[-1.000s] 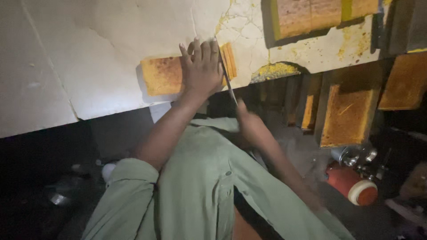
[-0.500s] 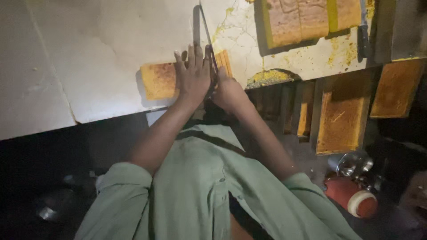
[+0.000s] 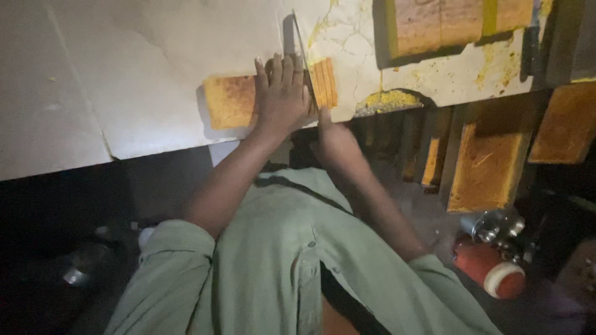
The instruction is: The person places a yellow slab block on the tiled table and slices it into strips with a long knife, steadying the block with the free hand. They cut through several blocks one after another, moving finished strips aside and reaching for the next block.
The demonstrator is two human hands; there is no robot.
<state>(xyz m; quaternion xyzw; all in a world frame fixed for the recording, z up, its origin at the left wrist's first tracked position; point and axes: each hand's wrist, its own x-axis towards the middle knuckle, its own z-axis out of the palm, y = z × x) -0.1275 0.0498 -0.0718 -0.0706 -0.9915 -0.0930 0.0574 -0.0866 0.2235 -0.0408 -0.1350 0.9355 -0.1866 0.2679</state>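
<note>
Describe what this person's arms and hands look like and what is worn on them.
Both hands, left hand and right hand, are bare: no gloves, rings or watch visible. The pale green fabric shirt sleeves are pushed up to about the elbows, leaving the forearms uncovered.

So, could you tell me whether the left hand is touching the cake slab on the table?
Touching. The head view shows the left hand lying flat on the cake slab, palm and fingers pressed onto its top with no gap visible.
</note>
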